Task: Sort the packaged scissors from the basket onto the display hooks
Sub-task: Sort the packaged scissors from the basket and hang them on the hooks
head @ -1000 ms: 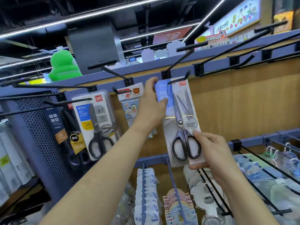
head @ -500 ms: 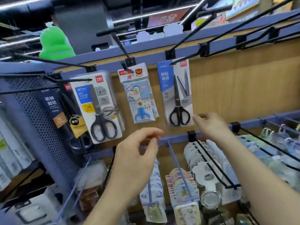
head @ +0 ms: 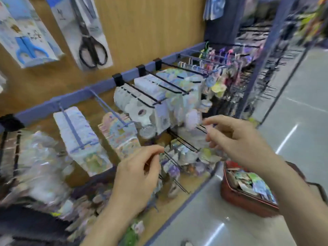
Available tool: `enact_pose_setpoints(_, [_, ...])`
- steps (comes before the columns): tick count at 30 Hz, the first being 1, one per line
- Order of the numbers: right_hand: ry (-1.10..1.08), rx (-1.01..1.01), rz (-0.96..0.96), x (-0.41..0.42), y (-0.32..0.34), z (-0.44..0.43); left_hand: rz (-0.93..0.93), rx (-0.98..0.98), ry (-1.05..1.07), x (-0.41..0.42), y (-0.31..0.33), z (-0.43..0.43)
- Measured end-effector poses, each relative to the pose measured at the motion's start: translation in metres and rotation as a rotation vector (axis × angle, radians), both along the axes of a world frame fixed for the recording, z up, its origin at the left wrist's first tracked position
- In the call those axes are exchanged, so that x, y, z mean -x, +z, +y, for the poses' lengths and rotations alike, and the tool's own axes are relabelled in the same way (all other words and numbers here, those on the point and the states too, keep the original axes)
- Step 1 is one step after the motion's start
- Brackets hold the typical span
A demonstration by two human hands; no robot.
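A pack of black-handled scissors hangs on the wooden display wall at the top left, beside a pack of blue-handled scissors. A red basket with packaged goods in it stands on the floor at the lower right. My left hand hovers empty in front of the lower hooks, fingers loosely curled. My right hand is also empty, fingers relaxed, above and left of the basket. Neither hand touches anything.
Black and blue display hooks loaded with small packaged items jut out from a blue rail at mid height. More hooks with colourful goods fill the right side. Grey floor lies to the right.
Both hands let go of the black scissors pack, which stays on its hook. They dropped away from the wall, and my view swung down and right, bringing the basket into sight.
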State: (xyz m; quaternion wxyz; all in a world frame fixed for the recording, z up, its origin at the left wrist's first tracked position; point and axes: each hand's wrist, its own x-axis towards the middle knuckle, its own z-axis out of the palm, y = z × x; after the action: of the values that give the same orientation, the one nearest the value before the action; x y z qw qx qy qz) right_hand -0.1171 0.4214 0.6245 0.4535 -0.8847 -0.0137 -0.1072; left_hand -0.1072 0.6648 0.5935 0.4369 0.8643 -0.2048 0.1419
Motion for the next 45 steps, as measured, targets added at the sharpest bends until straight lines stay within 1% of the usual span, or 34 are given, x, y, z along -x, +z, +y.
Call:
enact_pose_setpoints(3, [-0.169, 0.100, 0.097, 0.045, -0.044, -0.053, 0.097, -0.084, -0.085, -0.003, -0.043, -0.035])
enact_pose_setpoints(5, [-0.281, 0.110, 0.160, 0.076, -0.069, -0.089, 0.162, -0.144, -0.138, -0.004, -0.071, -0.060])
enact_pose_setpoints(8, [-0.429, 0.041, 0.232, 0.120, -0.104, -0.146, 0.281, -0.152, -0.210, -0.002, -0.105, -0.107])
enact_pose_setpoints(13, [-0.660, -0.110, 0.327, 0.172, -0.159, -0.243, 0.485, -0.037, -0.255, 0.002, -0.144, -0.214])
enact_pose_setpoints(18, [-0.813, -0.251, 0.335, 0.183, -0.219, -0.338, 0.589, 0.051, -0.205, 0.003, -0.195, -0.342])
enact_pose_setpoints(21, [-0.834, -0.299, 0.384, 0.170, -0.260, -0.381, 0.683, 0.047, -0.179, -0.004, -0.241, -0.411])
enact_pose_setpoints(24, [-0.826, -0.330, 0.462, 0.150, -0.310, -0.416, 0.792, 0.017, -0.150, -0.016, -0.297, -0.460])
enact_pose_setpoints(29, [-0.889, -0.396, 0.628, 0.107, -0.405, -0.462, 0.915, -0.133, -0.131, -0.049, -0.402, -0.523])
enact_pose_setpoints(34, [-0.916, -0.470, 0.784, 0.058, -0.512, -0.495, 1.019, -0.401, -0.201, -0.096, -0.525, -0.572])
enact_pose_setpoints(36, [-0.918, -0.488, 0.813, 0.034, -0.560, -0.508, 0.989, -0.539, -0.256, -0.117, -0.573, -0.587])
enact_pose_setpoints(38, [-0.923, -0.527, 0.843, 0.009, -0.607, -0.517, 0.895, -0.687, -0.338, -0.135, -0.616, -0.602])
enact_pose_setpoints(41, [-0.897, -0.537, 0.916, -0.022, -0.673, -0.520, 0.749, -0.856, -0.434, -0.157, -0.676, -0.619])
enact_pose_setpoints(43, [-0.910, -0.496, 0.930, -0.043, -0.711, -0.521, 0.742, -0.969, -0.495, -0.167, -0.708, -0.630])
enact_pose_setpoints(45, [-0.948, -0.388, 0.926, -0.066, -0.745, -0.523, 0.768, -1.061, -0.526, -0.170, -0.728, -0.640])
